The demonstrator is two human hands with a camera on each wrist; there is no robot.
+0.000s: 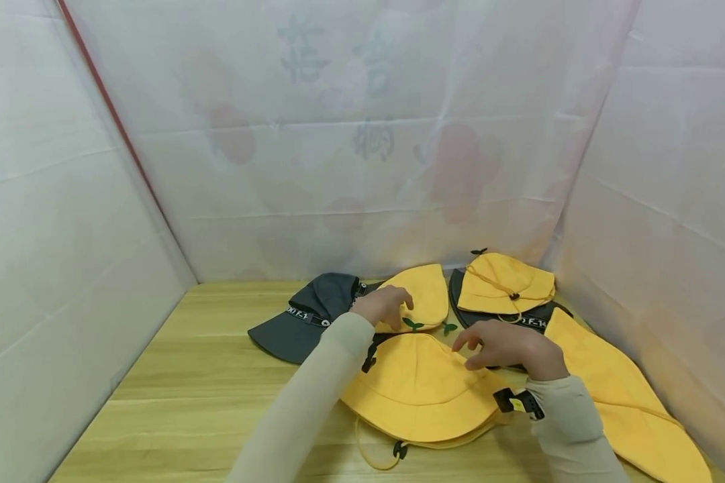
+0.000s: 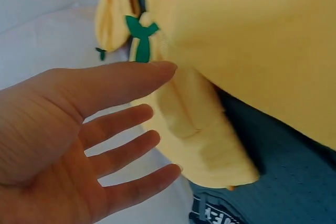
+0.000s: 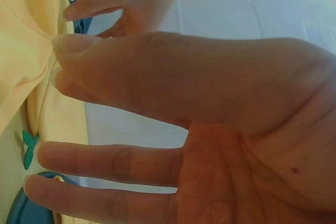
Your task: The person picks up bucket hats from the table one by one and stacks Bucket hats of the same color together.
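Left hand (image 1: 385,305) is hovering open-fingered over the far yellow hat (image 1: 419,295); right hand (image 1: 507,345) is pinching the near hat's (image 1: 419,389) crown on the worktop (image 1: 205,376). Best pinching only the top layer, lifting slowly, keeping the cord (image 1: 374,456) untangled.

I see yellow bucket hats (image 1: 419,386) with green leaf tabs (image 1: 412,325) — one dark grey hat (image 1: 305,315), pale wood table (image 1: 205,376).

Both arms are stretched forward in pale sleeves. The left hand (image 1: 382,305) is held open, fingers straight and spread. The right hand (image 1: 510,349) is arched, thumb and forefinger drawn together, the other fingers loose.
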